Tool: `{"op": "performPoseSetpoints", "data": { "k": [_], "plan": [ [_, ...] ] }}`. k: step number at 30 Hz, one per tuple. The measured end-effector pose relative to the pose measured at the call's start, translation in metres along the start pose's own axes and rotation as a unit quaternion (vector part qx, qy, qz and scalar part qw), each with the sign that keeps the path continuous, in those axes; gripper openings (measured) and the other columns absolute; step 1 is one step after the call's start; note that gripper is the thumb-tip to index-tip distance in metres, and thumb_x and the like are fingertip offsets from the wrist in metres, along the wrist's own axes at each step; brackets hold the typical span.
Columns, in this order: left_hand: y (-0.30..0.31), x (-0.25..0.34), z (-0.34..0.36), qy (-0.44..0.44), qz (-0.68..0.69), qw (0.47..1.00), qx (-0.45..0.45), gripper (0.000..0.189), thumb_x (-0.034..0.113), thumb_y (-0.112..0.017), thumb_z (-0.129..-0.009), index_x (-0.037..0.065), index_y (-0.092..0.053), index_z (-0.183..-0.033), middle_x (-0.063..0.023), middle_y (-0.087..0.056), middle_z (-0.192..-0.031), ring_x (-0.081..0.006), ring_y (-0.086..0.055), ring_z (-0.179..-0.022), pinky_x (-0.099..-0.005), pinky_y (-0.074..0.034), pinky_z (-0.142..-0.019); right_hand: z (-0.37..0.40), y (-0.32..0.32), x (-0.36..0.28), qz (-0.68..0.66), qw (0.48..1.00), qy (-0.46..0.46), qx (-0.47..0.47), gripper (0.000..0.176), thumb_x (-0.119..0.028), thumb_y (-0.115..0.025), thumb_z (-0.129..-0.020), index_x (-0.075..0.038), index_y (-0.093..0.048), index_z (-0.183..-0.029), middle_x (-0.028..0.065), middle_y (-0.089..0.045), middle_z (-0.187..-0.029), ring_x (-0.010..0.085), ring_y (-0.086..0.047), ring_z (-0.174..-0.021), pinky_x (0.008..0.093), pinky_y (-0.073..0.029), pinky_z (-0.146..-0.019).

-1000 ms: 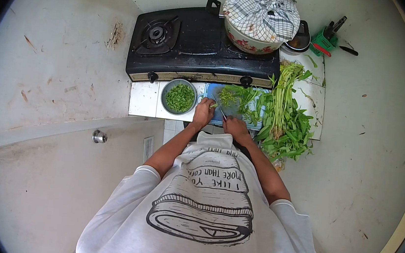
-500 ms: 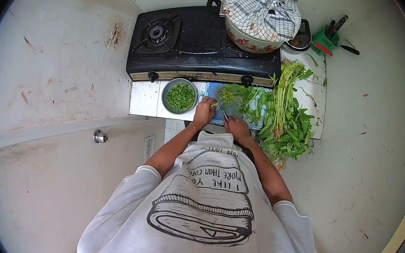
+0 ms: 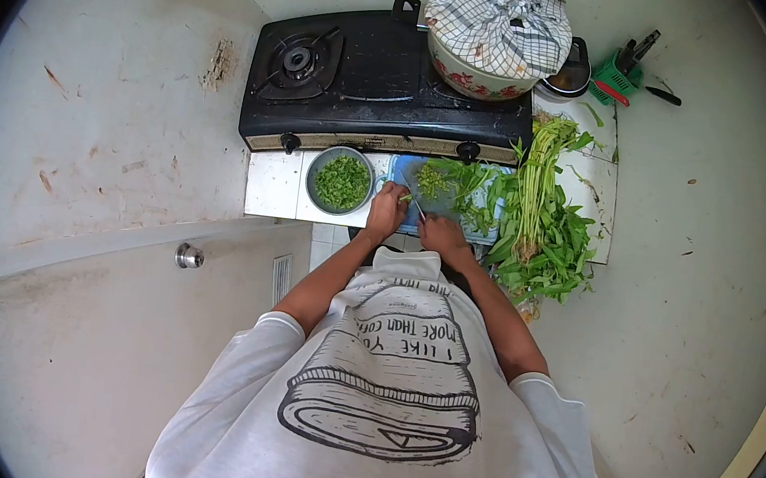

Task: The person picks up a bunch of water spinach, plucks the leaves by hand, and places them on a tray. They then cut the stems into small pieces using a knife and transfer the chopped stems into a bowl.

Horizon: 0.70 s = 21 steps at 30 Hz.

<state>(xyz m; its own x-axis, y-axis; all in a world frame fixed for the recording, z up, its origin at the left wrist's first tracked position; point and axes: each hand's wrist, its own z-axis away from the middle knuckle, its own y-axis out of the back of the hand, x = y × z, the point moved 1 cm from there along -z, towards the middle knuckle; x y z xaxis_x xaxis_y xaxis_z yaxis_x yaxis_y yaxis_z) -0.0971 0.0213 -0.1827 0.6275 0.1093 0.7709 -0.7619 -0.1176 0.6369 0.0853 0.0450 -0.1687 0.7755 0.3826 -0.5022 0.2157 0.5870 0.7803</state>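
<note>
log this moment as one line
left hand holding green stems on blue cutting board | right hand gripping knife | metal bowl of chopped greens left of board

A small home kitchen. The fingers point(image 3: 398, 205) work a knife point(image 3: 415, 206) on a blue cutting board point(image 3: 439, 209) on a white tiled bench point(image 3: 272, 185). Left of them sits a steel bowl of chopped greens point(image 3: 341, 181), right of them leafy stalks point(image 3: 539, 218), and beyond them a black gas stove point(image 3: 362, 78) with a cloth-covered pot point(image 3: 493, 36).
</note>
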Motion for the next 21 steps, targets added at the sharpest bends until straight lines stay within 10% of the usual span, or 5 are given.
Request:
{"op": "performPoseSetpoints", "data": {
  "k": [21],
  "plan": [
    [-0.002, -0.002, -0.001, 0.026, 0.012, 1.000, 0.002, 0.018, -0.004, -0.064, -0.083, 0.001, -0.065, -0.100, -0.0214, -0.059, -0.094, -0.0428, -0.065, -0.084, -0.0501, -0.053, -0.074, 0.017, -0.004, 0.009, -0.005, 1.000, -0.006, -0.028, 0.043, -0.035, -0.051, -0.102, 0.004, -0.068, -0.098, 0.0282, -0.072, -0.096, 0.0458, -0.072, -0.090, 0.0542, -0.057, -0.082]
  ]
}}
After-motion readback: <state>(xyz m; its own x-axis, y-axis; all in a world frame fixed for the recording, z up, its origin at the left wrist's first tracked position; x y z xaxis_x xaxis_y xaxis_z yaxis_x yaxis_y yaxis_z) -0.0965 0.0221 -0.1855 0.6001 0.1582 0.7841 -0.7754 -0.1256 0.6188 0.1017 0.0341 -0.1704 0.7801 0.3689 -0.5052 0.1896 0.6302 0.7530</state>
